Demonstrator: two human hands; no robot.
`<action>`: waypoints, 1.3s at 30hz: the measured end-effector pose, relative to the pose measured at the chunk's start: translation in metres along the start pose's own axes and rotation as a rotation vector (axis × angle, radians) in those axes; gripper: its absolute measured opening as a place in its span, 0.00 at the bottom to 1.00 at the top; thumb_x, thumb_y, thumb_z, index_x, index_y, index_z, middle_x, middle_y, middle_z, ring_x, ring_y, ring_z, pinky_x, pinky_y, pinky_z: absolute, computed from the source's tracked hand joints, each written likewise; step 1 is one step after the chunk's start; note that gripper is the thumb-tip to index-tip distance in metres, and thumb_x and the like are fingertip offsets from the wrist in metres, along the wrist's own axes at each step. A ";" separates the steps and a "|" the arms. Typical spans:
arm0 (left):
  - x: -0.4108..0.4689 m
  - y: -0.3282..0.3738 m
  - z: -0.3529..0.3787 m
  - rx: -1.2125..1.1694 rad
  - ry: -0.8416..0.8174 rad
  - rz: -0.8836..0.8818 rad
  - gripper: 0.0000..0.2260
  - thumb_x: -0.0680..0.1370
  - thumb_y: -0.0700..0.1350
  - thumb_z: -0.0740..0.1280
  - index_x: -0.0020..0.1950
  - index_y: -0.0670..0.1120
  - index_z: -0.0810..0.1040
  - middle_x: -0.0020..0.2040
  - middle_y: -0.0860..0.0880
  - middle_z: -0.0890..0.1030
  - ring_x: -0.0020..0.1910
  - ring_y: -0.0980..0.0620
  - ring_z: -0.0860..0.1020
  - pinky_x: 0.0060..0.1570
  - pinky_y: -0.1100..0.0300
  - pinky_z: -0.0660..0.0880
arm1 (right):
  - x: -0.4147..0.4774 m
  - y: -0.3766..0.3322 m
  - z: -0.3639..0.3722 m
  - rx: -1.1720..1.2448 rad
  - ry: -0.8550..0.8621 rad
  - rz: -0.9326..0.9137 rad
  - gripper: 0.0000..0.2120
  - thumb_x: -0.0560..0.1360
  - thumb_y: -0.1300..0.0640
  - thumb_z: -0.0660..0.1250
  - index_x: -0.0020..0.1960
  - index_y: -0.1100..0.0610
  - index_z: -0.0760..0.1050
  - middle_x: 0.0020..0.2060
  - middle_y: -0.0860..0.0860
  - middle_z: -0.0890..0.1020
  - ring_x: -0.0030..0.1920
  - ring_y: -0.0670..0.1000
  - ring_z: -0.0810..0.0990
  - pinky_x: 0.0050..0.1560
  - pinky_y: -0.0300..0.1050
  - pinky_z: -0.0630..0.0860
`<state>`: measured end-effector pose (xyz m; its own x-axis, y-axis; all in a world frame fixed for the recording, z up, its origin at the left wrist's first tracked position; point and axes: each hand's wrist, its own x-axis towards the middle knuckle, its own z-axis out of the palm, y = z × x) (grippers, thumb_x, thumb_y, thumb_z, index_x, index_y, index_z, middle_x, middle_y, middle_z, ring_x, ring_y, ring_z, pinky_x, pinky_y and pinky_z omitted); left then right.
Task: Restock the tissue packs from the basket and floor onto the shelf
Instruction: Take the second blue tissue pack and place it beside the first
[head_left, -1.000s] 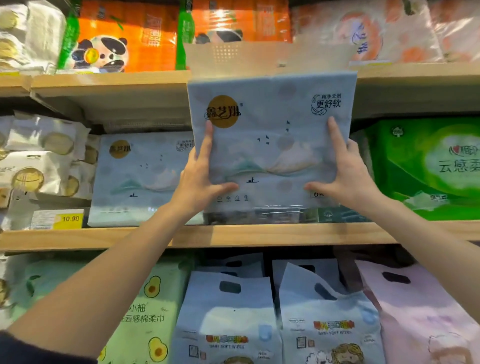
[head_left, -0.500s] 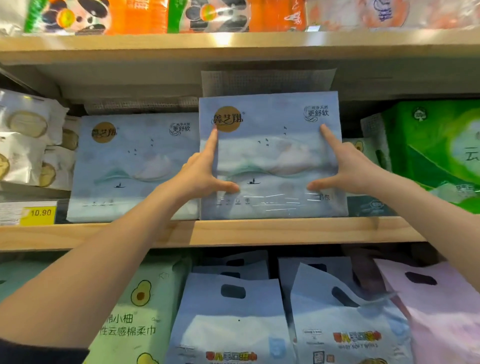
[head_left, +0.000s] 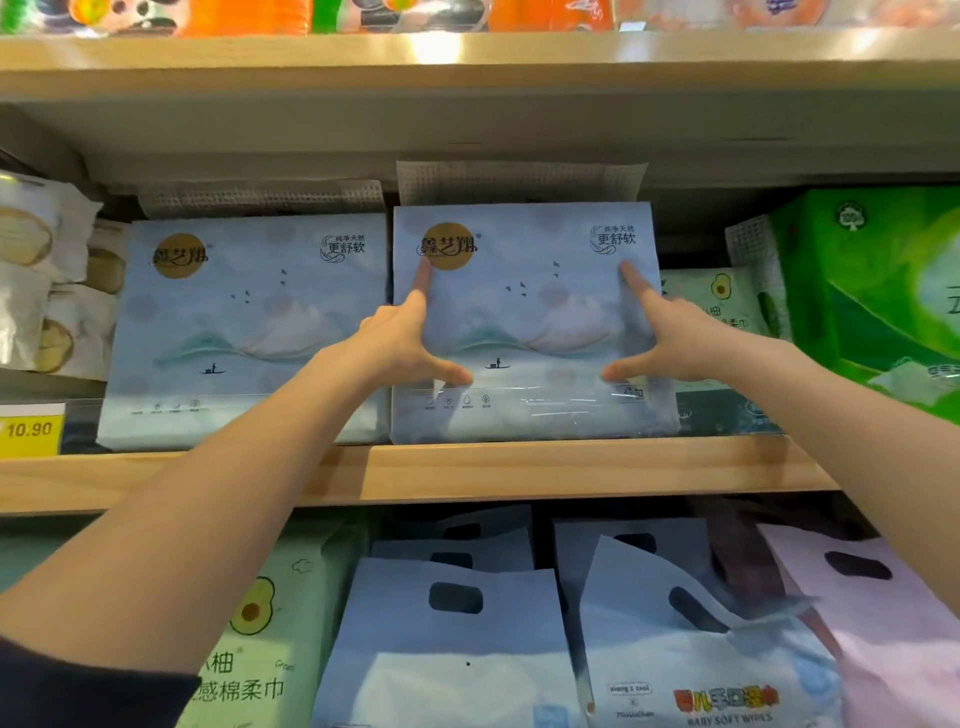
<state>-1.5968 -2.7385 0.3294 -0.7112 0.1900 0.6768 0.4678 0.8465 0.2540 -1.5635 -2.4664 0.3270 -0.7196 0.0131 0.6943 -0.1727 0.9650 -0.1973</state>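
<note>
A pale blue tissue pack (head_left: 524, 317) with a gold round logo stands upright on the wooden middle shelf (head_left: 519, 467), its bottom on the board. My left hand (head_left: 405, 348) holds its left edge, index finger and thumb spread on the front. My right hand (head_left: 670, 343) holds the right edge the same way. The other fingers of both hands are hidden at the pack's sides. An identical tissue pack (head_left: 244, 322) stands directly to its left, touching or nearly touching.
Green tissue packs (head_left: 872, 301) fill the shelf's right side, and an avocado-print pack (head_left: 717, 306) sits behind my right hand. White packs (head_left: 47, 275) lie at the left above a yellow price tag (head_left: 28, 430). Handled wipe bags (head_left: 457, 634) crowd the lower shelf.
The tissue pack has come down from in front of the upper shelf and gone back onto the middle shelf beside its twin. Both hands travelled with it and keep their hold.
</note>
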 end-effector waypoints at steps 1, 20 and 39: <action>0.000 0.001 0.000 0.005 -0.005 -0.004 0.56 0.65 0.59 0.74 0.73 0.58 0.30 0.54 0.41 0.70 0.56 0.38 0.71 0.55 0.48 0.71 | 0.001 0.000 0.001 0.001 -0.004 0.003 0.56 0.64 0.42 0.73 0.72 0.42 0.31 0.67 0.65 0.63 0.63 0.64 0.68 0.60 0.54 0.67; 0.004 0.009 -0.002 0.071 -0.044 -0.049 0.52 0.69 0.52 0.73 0.74 0.54 0.34 0.64 0.43 0.72 0.48 0.44 0.73 0.44 0.55 0.72 | 0.004 0.003 0.002 0.021 -0.001 0.004 0.55 0.64 0.43 0.73 0.74 0.44 0.35 0.69 0.64 0.62 0.64 0.64 0.67 0.60 0.53 0.68; 0.002 -0.020 -0.004 -0.139 0.178 -0.029 0.27 0.75 0.53 0.64 0.66 0.39 0.59 0.53 0.40 0.75 0.52 0.41 0.73 0.43 0.52 0.68 | -0.007 -0.005 -0.004 -0.044 -0.017 0.027 0.52 0.64 0.44 0.73 0.75 0.50 0.42 0.70 0.65 0.60 0.66 0.64 0.65 0.63 0.54 0.66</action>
<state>-1.6055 -2.7571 0.3283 -0.6274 0.0650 0.7760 0.5251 0.7711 0.3600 -1.5546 -2.4708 0.3257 -0.7351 0.0354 0.6770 -0.1232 0.9750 -0.1848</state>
